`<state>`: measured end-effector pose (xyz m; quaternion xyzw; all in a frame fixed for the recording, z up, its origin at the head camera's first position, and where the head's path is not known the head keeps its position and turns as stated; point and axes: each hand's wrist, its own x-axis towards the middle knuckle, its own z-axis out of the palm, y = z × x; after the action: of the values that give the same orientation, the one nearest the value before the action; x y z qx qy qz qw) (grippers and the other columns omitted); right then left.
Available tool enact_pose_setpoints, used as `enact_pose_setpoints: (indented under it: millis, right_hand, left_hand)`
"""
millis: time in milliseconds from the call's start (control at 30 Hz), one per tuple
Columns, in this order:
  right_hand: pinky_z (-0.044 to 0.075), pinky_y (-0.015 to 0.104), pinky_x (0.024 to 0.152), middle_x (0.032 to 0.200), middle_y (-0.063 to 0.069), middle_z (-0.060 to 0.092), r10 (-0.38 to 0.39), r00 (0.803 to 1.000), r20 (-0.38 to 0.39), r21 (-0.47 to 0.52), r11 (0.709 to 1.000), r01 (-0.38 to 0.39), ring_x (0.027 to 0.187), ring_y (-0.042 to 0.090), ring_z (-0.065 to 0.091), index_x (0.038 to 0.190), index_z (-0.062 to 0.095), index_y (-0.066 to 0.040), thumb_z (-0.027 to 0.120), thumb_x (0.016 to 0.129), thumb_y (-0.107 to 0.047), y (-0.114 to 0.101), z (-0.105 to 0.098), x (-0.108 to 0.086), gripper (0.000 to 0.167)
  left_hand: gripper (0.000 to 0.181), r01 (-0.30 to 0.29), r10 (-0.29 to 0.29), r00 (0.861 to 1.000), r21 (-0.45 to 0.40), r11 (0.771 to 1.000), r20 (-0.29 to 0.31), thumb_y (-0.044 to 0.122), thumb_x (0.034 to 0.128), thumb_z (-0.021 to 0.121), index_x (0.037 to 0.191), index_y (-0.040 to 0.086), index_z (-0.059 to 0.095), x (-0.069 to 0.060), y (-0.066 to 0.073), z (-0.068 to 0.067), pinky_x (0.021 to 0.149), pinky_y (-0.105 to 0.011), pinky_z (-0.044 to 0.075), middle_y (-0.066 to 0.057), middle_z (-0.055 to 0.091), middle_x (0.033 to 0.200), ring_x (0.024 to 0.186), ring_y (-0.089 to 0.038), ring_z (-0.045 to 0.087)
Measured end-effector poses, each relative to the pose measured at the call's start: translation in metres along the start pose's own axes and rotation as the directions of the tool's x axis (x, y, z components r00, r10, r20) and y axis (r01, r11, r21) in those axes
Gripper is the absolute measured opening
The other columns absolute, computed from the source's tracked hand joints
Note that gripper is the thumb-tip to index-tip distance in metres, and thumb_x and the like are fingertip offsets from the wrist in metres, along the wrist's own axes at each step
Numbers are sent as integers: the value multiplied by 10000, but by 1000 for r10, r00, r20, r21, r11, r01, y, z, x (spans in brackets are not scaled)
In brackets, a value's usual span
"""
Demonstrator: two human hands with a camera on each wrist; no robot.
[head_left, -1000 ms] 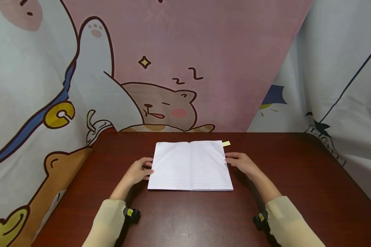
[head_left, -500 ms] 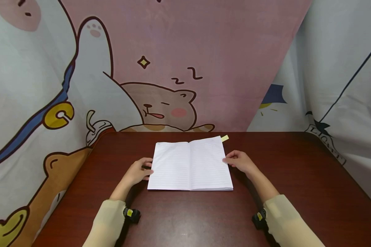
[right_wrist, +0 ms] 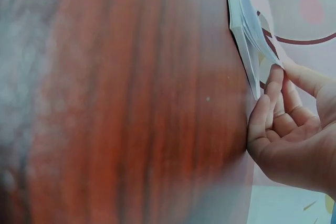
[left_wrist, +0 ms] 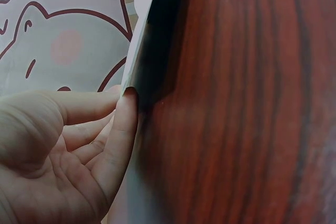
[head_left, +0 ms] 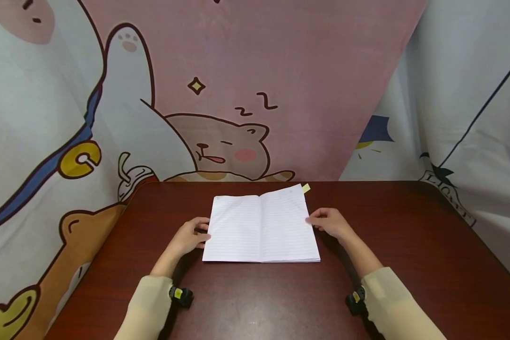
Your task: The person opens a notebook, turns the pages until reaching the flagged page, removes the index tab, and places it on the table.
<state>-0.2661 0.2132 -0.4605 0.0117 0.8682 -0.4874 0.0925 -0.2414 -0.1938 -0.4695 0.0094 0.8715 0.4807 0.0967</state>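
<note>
An open notebook (head_left: pixel 238 231) with lined white pages lies on the table, a pale yellow tab (head_left: pixel 306 188) standing out at its upper right. My left hand (head_left: pixel 190 237) pinches the notebook's left edge between thumb and fingers, and the left wrist view shows this hand (left_wrist: pixel 79 145) with thumb and fingertip meeting at the edge. At the right edge my right hand (head_left: pixel 332 222) pinches some raised pages. In the right wrist view the lifted pages (right_wrist: pixel 254 24) curve away from those beneath, held between thumb and finger of that hand (right_wrist: pixel 299 124).
The dark red-brown table (head_left: pixel 255 302) extends around the notebook on all sides. Behind it hangs a pink and white cloth (head_left: pixel 323 94) printed with cartoon animals, and white cloth (head_left: pixel 471 118) drapes at the right. A small black device (head_left: pixel 181 297) is on each wrist.
The right page's upper corner, with the tab, has risen and shifted left. My right hand has moved slightly left and now pinches the pages. The left hand has stayed in place.
</note>
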Motion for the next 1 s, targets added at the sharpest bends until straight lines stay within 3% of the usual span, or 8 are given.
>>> enact_pose_setpoints:
  millis: [233, 500, 733, 1000]
  right_hand:
    - [520, 250, 687, 855, 56, 678, 15, 1000, -24, 25, 1000, -14, 775, 150, 583, 1059, 661, 54, 725, 913, -220, -1, 0, 0, 317]
    - [517, 259, 689, 775, -32, 676, -16, 999, -36, 71, 997, 19, 759, 142, 586, 1030, 635, 30, 720, 912, -172, -1, 0, 1, 249]
    - [520, 253, 684, 791, 46, 685, -21, 999, -40, 60, 998, 24, 751, 139, 600, 995, 633, 34, 724, 908, -173, 0, 1, 1, 243]
    - [515, 238, 660, 761, 44, 671, -71, 997, -26, 73, 995, 73, 720, 132, 604, 920, 642, -11, 736, 893, -228, -1, -3, -3, 238]
  left_hand:
    - [469, 3, -3, 1000, -5, 1000, -7, -11, 931, 641, 1380, -34, 509, 0, 0, 0, 705, -336, 616, -241, 597, 1228, 852, -178, 644]
    - [459, 1, -1, 1000, -17, 1000, -4, -17, 930, 640, 1372, -34, 516, 1, 0, 1, 699, -330, 615, -237, 595, 1223, 837, -162, 638]
    - [460, -1, 1, 1000, -19, 1000, -3, -15, 932, 639, 1375, -32, 514, 1, -1, 0, 702, -333, 615, -238, 594, 1229, 850, -165, 639]
    - [460, 2, -2, 1000, -17, 1000, -3, -8, 936, 640, 1378, -27, 514, 0, 0, 1, 707, -336, 615, -238, 591, 1235, 858, -172, 643]
